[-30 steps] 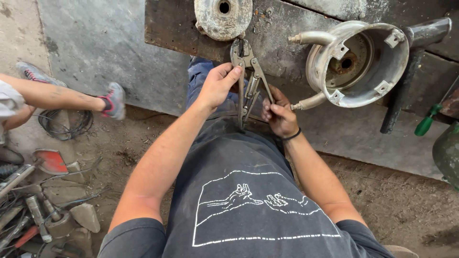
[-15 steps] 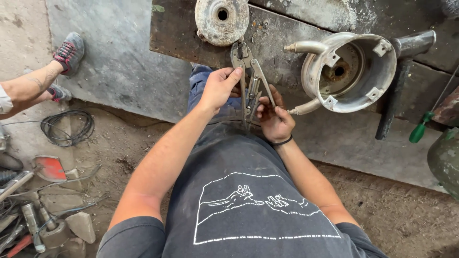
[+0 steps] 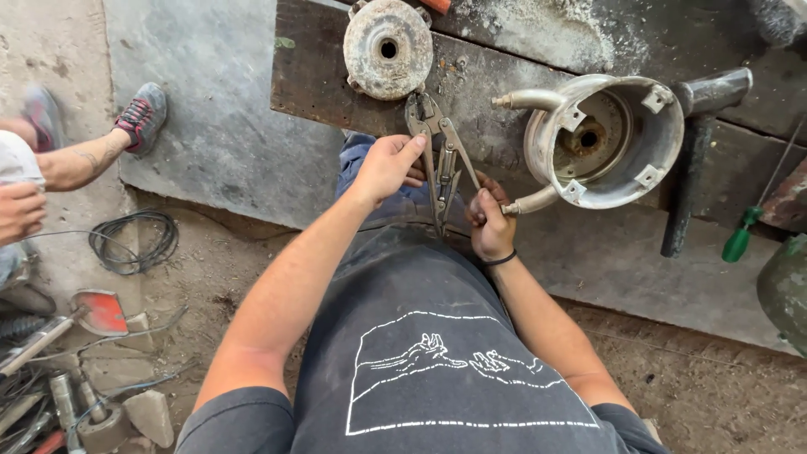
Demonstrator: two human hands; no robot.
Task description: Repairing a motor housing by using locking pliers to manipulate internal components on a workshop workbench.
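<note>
I hold a pair of metal locking pliers [image 3: 443, 160] upright in front of my body, jaws pointing away toward a rusty round disc [image 3: 388, 48] on the dark bench. My left hand [image 3: 388, 166] grips the left handle of the pliers. My right hand [image 3: 490, 220] is closed around the lower end of the right handle, a dark band on its wrist. Just right of the pliers sits a round metal pump housing [image 3: 601, 141] with two pipe stubs.
A hammer [image 3: 698, 143] and a green-handled screwdriver [image 3: 750, 223] lie on the bench at the right. Another person's leg and shoe [image 3: 139, 118] and hand [image 3: 21, 210] are at the left, near a coil of black wire [image 3: 134, 240]. Tools and scrap [image 3: 76, 378] litter the dirt floor.
The view has shifted, so the bench and housing sit more to the right. My hands keep the same grip on the pliers. The other person's foot has moved.
</note>
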